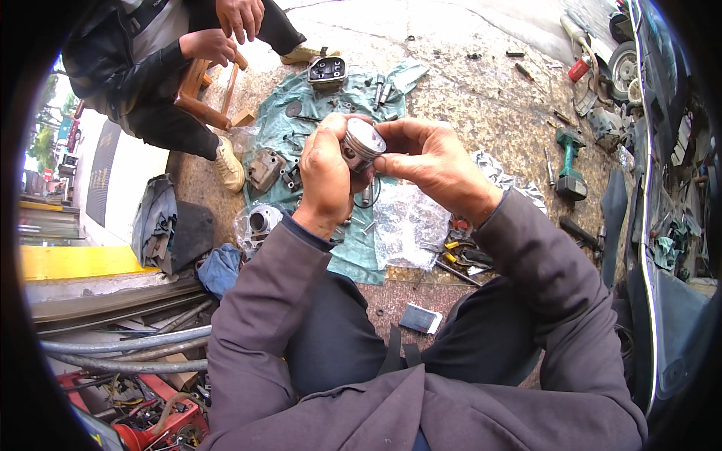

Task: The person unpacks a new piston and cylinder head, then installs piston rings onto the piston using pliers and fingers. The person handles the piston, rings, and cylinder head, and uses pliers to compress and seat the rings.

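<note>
Held up in front of me is a silvery engine piston (364,140), tilted, with ring grooves near its crown. My left hand (323,169) is closed around its left side. On the other side, the thumb and fingers of my right hand (425,159) pinch the piston's edge by the grooves. A thin dark loop (378,194) shows just below the piston; what it is I cannot tell. Under my hands a green cloth (353,259) bears several metal engine parts, among them a cylinder head (327,69) at the far end and a grey casting (265,169) on the left.
Clear plastic wrap (414,225) lies right of the cloth, beside pliers and other hand tools (466,259). Farther right is a green cordless drill (571,164). A phone (421,319) lies between my knees. Another person (143,68) sits at the far left by a wooden stool (203,105).
</note>
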Demonstrator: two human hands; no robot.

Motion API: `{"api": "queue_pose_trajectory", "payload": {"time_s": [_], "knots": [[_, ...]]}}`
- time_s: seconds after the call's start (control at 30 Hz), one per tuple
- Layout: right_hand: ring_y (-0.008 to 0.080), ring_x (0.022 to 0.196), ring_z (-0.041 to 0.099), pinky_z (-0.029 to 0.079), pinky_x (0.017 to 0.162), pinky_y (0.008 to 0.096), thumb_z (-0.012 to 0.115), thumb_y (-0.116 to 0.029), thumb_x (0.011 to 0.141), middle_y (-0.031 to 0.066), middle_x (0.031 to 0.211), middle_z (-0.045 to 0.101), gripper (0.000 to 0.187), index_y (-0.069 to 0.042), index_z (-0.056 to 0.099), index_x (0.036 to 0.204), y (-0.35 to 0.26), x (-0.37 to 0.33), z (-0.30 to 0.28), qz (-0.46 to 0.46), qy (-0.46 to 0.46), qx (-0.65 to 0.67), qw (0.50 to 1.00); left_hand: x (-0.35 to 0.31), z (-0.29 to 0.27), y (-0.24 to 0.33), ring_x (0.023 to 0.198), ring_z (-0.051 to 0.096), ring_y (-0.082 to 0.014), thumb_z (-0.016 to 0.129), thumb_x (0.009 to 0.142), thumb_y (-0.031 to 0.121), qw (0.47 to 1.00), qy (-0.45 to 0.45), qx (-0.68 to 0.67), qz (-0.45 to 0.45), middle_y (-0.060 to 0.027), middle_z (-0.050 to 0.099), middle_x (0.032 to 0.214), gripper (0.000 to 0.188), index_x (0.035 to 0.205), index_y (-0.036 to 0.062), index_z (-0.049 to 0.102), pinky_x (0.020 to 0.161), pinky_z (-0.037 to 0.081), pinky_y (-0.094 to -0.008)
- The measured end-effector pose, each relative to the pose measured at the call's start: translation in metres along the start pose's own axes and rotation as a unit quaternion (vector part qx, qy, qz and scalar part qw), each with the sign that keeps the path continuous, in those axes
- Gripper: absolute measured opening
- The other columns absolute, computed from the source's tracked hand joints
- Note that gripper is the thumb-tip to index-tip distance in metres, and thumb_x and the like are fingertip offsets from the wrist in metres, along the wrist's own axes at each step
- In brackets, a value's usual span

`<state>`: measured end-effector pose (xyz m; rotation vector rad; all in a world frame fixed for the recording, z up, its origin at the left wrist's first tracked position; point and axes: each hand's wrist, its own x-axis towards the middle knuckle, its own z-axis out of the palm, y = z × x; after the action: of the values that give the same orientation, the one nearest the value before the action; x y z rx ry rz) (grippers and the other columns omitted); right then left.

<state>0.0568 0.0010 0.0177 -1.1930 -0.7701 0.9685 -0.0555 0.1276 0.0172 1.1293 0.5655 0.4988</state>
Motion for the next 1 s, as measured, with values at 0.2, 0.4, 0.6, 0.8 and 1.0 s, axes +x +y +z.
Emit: {"api": "queue_pose_trajectory", "payload": {"time_s": [0.2, 0.4, 0.6, 0.8, 1.0], "knots": [[0.0151, 0.1, 0.063, 0.05, 0.092, 0.0305, 0.074, -0.014, 0.088, 0.0115, 0.11, 0.068, 0.042, 0.009, 0.061, 0.121, 0.006, 0.003, -0.009, 0.036, -0.012, 0.022, 0.999, 0.002, -0.003, -0.003, 0.049, 0.054, -0.0124, 0.036, 0.101, 0.038, 0.995, -0.006, -0.033, -0.089, -0.0042, 0.062, 0.073, 0.04, 0.103, 0.006, 0.061, 0.037, 0.034, -0.0239], [0.016, 0.1, 0.064, 0.051, 0.091, 0.0301, 0.074, -0.009, 0.086, 0.0126, 0.109, 0.067, 0.046, 0.011, 0.057, 0.124, 0.016, 0.006, -0.009, 0.035, -0.009, 0.03, 0.999, 0.005, -0.008, -0.007, 0.052, 0.055, -0.012, 0.039, 0.102, 0.04, 0.993, -0.025, -0.037, -0.106, -0.0036, 0.063, 0.076, 0.038, 0.096, 0.0088, 0.059, 0.039, 0.035, -0.0239], [0.0157, 0.098, 0.065, 0.053, 0.087, 0.0287, 0.07, -0.003, 0.087, 0.0134, 0.105, 0.067, 0.043, 0.011, 0.053, 0.124, 0.019, 0.007, -0.014, 0.017, 0.002, 0.032, 0.999, 0.007, -0.009, -0.007, 0.062, 0.057, -0.0093, 0.047, 0.101, 0.038, 0.989, -0.088, -0.072, -0.099, -0.0026, 0.065, 0.082, 0.031, 0.097, 0.0101, 0.059, 0.043, 0.036, -0.021], [0.0138, 0.093, 0.065, 0.053, 0.084, 0.0272, 0.07, -0.005, 0.087, 0.0119, 0.101, 0.066, 0.041, 0.011, 0.055, 0.121, 0.017, 0.008, -0.015, 0.006, 0.019, 0.007, 1.0, 0.008, -0.012, -0.004, 0.064, 0.056, -0.0084, 0.052, 0.102, 0.036, 0.98, -0.106, -0.105, -0.132, -0.0021, 0.065, 0.084, 0.027, 0.098, 0.01, 0.059, 0.044, 0.036, -0.0191], [0.0133, 0.095, 0.063, 0.052, 0.084, 0.0267, 0.071, -0.006, 0.086, 0.0103, 0.102, 0.066, 0.041, 0.009, 0.056, 0.121, 0.019, 0.009, -0.021, 0.007, 0.038, -0.054, 0.998, 0.007, -0.009, -0.004, 0.063, 0.055, -0.008, 0.055, 0.101, 0.035, 0.983, -0.096, -0.086, -0.128, -0.0023, 0.064, 0.085, 0.026, 0.098, 0.0092, 0.058, 0.043, 0.036, -0.0188]]}}
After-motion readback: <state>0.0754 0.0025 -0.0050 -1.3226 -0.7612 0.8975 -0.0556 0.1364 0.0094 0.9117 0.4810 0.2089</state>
